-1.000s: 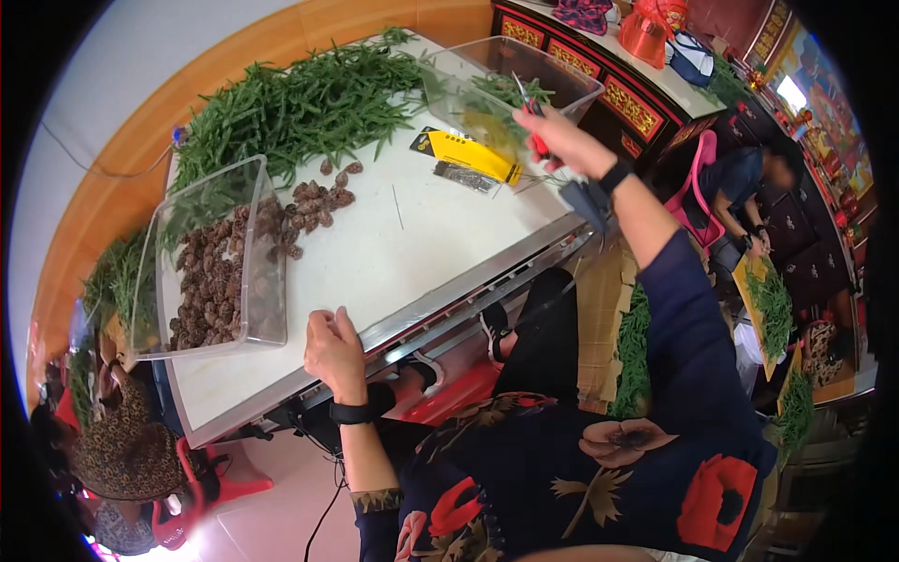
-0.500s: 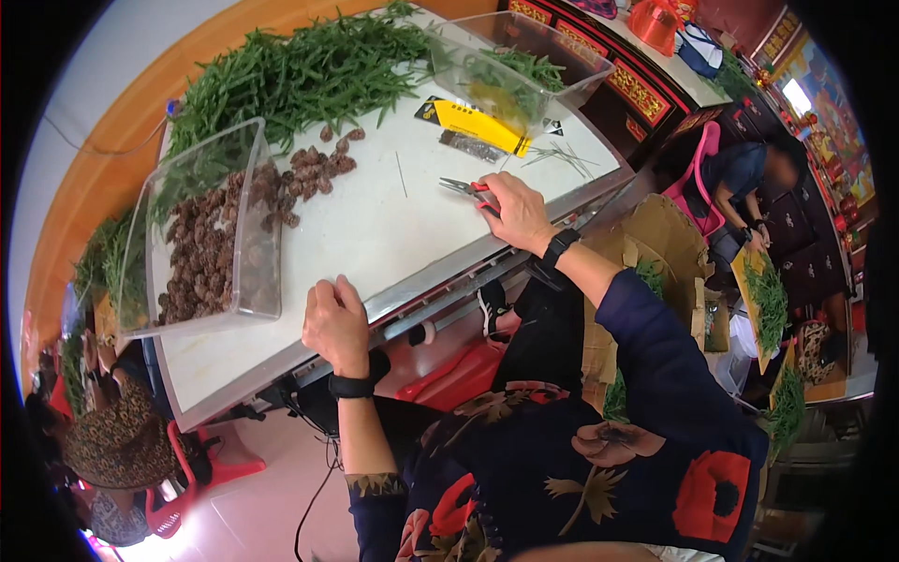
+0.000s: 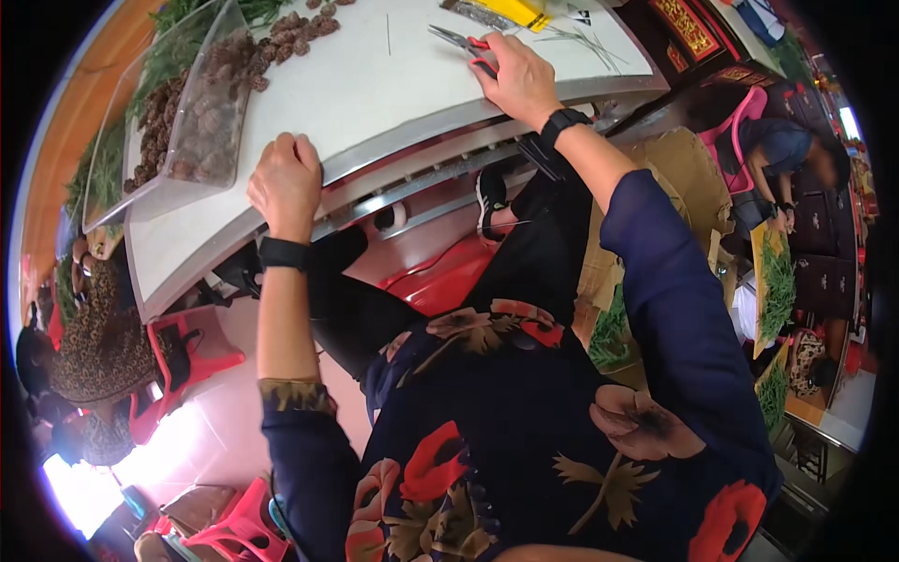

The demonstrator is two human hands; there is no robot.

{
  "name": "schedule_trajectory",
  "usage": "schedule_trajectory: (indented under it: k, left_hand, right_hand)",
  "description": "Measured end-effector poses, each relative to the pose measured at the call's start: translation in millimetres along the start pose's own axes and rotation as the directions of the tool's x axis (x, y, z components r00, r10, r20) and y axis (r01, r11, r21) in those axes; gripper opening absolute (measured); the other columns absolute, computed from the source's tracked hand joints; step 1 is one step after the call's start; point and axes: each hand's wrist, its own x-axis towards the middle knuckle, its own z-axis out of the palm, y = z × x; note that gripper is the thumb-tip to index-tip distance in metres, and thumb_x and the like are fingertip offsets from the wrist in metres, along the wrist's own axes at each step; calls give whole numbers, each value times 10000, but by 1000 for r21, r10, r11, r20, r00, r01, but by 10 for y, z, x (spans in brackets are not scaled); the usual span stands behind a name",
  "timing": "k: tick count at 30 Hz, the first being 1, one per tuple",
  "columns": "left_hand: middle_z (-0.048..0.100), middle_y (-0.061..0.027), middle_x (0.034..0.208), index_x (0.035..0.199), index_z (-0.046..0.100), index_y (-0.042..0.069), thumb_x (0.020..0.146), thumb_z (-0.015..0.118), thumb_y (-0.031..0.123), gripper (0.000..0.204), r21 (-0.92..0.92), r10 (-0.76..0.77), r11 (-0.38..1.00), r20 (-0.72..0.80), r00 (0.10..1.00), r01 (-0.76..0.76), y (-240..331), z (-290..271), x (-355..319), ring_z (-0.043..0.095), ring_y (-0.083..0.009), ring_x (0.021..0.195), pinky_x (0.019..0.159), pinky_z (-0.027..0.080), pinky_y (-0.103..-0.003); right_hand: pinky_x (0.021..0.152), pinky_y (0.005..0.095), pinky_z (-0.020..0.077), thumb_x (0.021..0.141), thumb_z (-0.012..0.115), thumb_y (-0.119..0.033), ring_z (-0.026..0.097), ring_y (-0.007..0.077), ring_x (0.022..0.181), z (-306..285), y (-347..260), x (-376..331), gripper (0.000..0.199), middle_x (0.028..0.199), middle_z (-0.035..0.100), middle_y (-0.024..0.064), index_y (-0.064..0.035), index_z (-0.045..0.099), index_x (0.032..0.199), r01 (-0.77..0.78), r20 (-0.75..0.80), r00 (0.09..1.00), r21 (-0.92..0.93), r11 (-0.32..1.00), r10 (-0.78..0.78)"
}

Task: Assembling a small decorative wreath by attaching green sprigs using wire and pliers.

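My right hand [image 3: 520,82] is closed round needle-nose pliers [image 3: 455,38] with red and black handles, just above the white tabletop [image 3: 351,89]. The jaws point left. A single thin wire [image 3: 389,35] lies on the table to the left of the pliers, apart from them. At the table's near edge my left hand [image 3: 288,183] rests with its fingers curled in; whether anything is in them is hidden. Brown pine cones [image 3: 161,122] fill a clear plastic bin [image 3: 236,155] on the left, and loose cones [image 3: 286,37] spill out beside it.
Several thin wires [image 3: 592,42] and a yellow packet [image 3: 510,11] lie at the far right. Green sprigs [image 3: 260,9] show at the top left. A metal rim [image 3: 403,140] edges the table. Cardboard [image 3: 670,178] stands right of my legs; other people [image 3: 98,347] sit on both sides.
The view has tipped downward, so the table sits higher in the picture and more of my lap shows. Both hands keep nearly the same pose, the pliers still in the right.
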Motion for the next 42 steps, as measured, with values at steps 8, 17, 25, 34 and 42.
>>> schedule_trajectory:
  k: [8,17,25,34,42]
  left_hand:
    - [584,-174,718,738,557,42,911,552,303,313,-102,128,988,116,985,-116,-76,-136,-36,581,-398,680,600,438,-478]
    - [477,-149,668,723,503,19,884,612,176,250,-317,334,917,285,898,-241,-166,-433,23,503,-360,604,543,389,-421]
    - [496,-122,677,716,549,47,847,643,166,201,-221,313,941,281,907,-256,-166,-372,-18,526,-331,584,521,412,-405]
    - [481,-138,646,712,567,32,857,620,143,190,-191,294,949,237,926,-252,-112,-333,-33,520,-337,571,516,396,-406]
    - [608,-134,705,738,607,53,827,649,283,250,-66,69,997,386,920,-46,288,-242,493,602,-341,662,585,459,-431]
  right_hand:
    - [681,424,489,821,686,-234,612,333,830,-68,-57,-56,271,874,607,112,-90,575,1022,-40,-23,999,80,996,42]
    - [674,428,483,783,710,-172,598,327,844,-106,-100,-65,296,911,592,97,-95,573,1034,-6,-38,999,190,982,13]
    - [650,422,476,745,741,-177,568,314,833,-150,-51,-34,352,899,554,82,-104,562,1040,-72,52,997,228,971,61]
    - [646,415,478,725,752,-190,565,306,838,-162,-11,-26,376,896,545,84,-107,559,1037,-84,80,995,257,963,66]
    - [649,414,478,710,756,-182,561,301,864,-166,-8,-13,402,904,539,85,-103,557,1050,-98,98,992,258,961,75]
